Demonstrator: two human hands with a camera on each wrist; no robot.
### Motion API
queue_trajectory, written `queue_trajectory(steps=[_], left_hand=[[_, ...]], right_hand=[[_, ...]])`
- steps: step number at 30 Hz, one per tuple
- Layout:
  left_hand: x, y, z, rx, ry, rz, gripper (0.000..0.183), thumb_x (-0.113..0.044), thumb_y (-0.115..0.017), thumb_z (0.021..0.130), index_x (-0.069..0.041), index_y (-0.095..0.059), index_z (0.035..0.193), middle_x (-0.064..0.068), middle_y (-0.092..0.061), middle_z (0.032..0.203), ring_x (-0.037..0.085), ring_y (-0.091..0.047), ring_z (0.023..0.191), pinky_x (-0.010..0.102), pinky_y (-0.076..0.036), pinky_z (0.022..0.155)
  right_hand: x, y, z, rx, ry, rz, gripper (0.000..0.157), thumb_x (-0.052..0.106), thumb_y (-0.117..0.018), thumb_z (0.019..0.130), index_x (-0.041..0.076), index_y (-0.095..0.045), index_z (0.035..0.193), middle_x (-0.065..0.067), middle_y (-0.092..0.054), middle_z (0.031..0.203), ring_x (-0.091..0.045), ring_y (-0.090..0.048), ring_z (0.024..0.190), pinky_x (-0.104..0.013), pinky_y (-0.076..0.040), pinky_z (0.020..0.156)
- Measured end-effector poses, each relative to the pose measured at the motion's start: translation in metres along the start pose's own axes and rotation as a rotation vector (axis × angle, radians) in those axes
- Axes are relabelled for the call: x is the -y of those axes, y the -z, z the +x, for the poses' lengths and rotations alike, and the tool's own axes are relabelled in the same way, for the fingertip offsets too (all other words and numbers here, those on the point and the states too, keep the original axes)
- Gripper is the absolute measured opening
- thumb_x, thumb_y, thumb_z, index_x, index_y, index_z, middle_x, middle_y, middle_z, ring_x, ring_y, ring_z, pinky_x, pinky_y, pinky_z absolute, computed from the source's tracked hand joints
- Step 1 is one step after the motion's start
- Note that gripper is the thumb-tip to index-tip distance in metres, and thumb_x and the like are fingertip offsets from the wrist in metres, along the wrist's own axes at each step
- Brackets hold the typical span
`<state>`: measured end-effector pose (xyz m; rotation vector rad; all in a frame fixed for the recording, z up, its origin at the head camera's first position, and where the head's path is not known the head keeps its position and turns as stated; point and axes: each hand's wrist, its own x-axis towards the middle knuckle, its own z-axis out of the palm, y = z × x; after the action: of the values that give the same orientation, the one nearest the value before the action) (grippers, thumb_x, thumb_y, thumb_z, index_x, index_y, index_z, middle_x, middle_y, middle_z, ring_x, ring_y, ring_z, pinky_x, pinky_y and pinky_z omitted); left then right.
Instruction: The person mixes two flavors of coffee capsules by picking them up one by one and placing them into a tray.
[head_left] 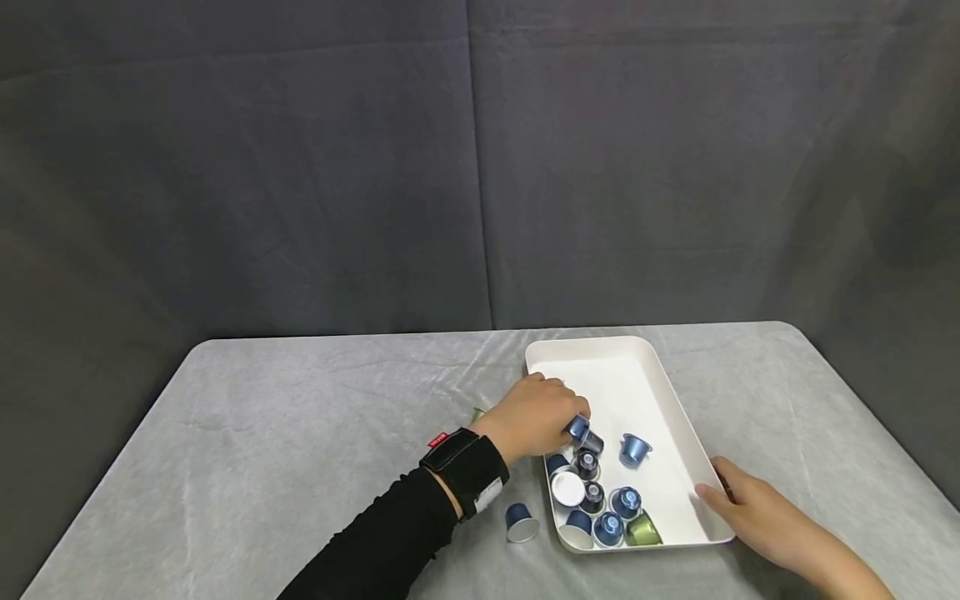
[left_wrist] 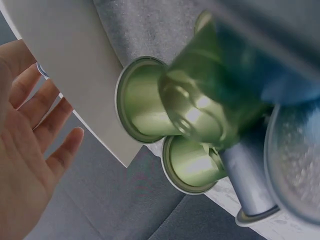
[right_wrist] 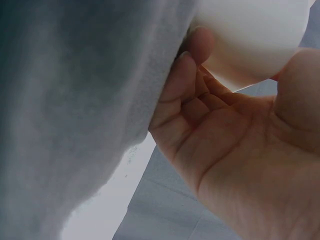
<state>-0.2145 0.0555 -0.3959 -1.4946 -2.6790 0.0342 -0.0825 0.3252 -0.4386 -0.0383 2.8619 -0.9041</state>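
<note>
My left hand (head_left: 534, 414) reaches over the left side of a white tray (head_left: 660, 400), its fingertips pinching a blue coffee capsule (head_left: 577, 427). Right below that, a darker capsule (head_left: 592, 442) lies in the tray. Several blue and dark capsules crowd the tray's near left part, among them a blue one (head_left: 626, 502) and a green capsule (head_left: 642, 530). One blue capsule (head_left: 634, 450) stands apart from the group. My right hand (head_left: 765, 517) grips the tray's near right edge, thumb on the rim; the right wrist view shows the fingers curled under it.
A blue capsule (head_left: 521, 523) with a pale lid lies on the grey cloth (head_left: 300, 467), left of the tray. Close to the left wrist camera are several capsules, including a green one (left_wrist: 142, 100); my forearm mostly hides them from the head view.
</note>
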Motion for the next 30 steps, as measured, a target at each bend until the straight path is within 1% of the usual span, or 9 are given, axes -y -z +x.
queue_trajectory(steps=[3,7,12,16,19,22,25,27,30], left_hand=[[0.000,-0.001,0.000,0.006,0.003,-0.009,0.018,-0.026,-0.078,0.086,-0.026,-0.071,0.103,-0.013,-0.069,0.095,0.010,-0.062,0.094,0.028,-0.044,0.089],[0.000,-0.004,-0.001,0.024,0.030,-0.040,0.023,-0.025,-0.077,0.088,-0.025,-0.073,0.111,-0.012,-0.070,0.102,0.011,-0.062,0.100,0.028,-0.044,0.092],[-0.001,-0.002,-0.001,0.006,0.035,-0.058,0.027,-0.023,-0.074,0.090,-0.025,-0.071,0.118,-0.010,-0.070,0.110,0.012,-0.062,0.105,0.029,-0.045,0.093],[0.001,0.004,-0.002,-0.012,0.040,-0.045,0.037,-0.026,-0.071,0.093,-0.021,-0.063,0.129,-0.006,-0.063,0.126,0.013,-0.055,0.120,0.031,-0.043,0.100],[0.007,0.010,-0.003,-0.034,0.059,-0.044,0.044,-0.026,-0.068,0.095,-0.018,-0.056,0.137,-0.002,-0.054,0.140,0.015,-0.046,0.133,0.032,-0.040,0.106],[0.016,0.015,-0.005,-0.029,0.076,-0.068,0.047,-0.027,-0.065,0.097,-0.017,-0.052,0.141,0.000,-0.047,0.147,0.017,-0.040,0.138,0.034,-0.036,0.110],[0.025,0.018,-0.009,-0.009,0.093,-0.101,0.047,-0.027,-0.064,0.098,-0.016,-0.051,0.142,0.000,-0.046,0.149,0.017,-0.039,0.139,0.034,-0.033,0.112],[0.031,0.019,-0.012,0.003,0.106,-0.117,0.047,-0.026,-0.064,0.098,-0.016,-0.051,0.142,0.000,-0.046,0.148,0.018,-0.039,0.139,0.033,-0.033,0.112],[0.040,0.020,-0.018,0.017,0.140,-0.144,0.046,-0.025,-0.064,0.098,-0.015,-0.051,0.142,0.000,-0.048,0.147,0.019,-0.040,0.138,0.035,-0.035,0.111]], right_hand=[[0.000,-0.001,0.000,-0.003,0.009,0.005,0.028,0.020,-0.054,0.103,-0.002,-0.054,0.119,-0.009,-0.064,0.101,-0.019,-0.053,0.085,-0.032,-0.044,0.067],[0.000,-0.002,-0.001,0.002,0.004,0.014,0.029,0.022,-0.055,0.103,-0.001,-0.054,0.120,-0.008,-0.064,0.102,-0.019,-0.053,0.086,-0.031,-0.044,0.068],[0.000,-0.001,-0.001,-0.002,0.000,-0.002,0.031,0.022,-0.054,0.103,-0.003,-0.053,0.121,-0.011,-0.065,0.104,-0.020,-0.054,0.087,-0.034,-0.046,0.069],[0.001,-0.001,-0.002,-0.002,-0.001,-0.004,0.030,0.022,-0.054,0.103,-0.003,-0.053,0.120,-0.010,-0.064,0.103,-0.019,-0.053,0.086,-0.032,-0.045,0.067],[0.002,-0.001,-0.002,-0.009,0.007,0.001,0.028,0.021,-0.055,0.103,-0.002,-0.054,0.119,-0.010,-0.064,0.102,-0.019,-0.053,0.085,-0.032,-0.044,0.067],[0.002,-0.002,-0.002,-0.016,0.010,0.001,0.026,0.020,-0.055,0.102,-0.001,-0.054,0.118,-0.010,-0.064,0.101,-0.019,-0.053,0.085,-0.032,-0.044,0.067],[0.003,-0.003,-0.003,-0.020,0.015,0.005,0.024,0.019,-0.056,0.102,0.000,-0.054,0.116,-0.009,-0.063,0.100,-0.019,-0.052,0.084,-0.031,-0.044,0.066],[0.003,-0.004,-0.003,-0.023,0.015,0.005,0.024,0.019,-0.055,0.102,0.000,-0.054,0.116,-0.008,-0.063,0.099,-0.019,-0.052,0.084,-0.031,-0.043,0.066],[0.003,-0.003,-0.004,-0.020,0.011,0.008,0.022,0.020,-0.055,0.103,0.000,-0.054,0.113,-0.007,-0.061,0.095,-0.019,-0.051,0.081,-0.030,-0.042,0.064]])
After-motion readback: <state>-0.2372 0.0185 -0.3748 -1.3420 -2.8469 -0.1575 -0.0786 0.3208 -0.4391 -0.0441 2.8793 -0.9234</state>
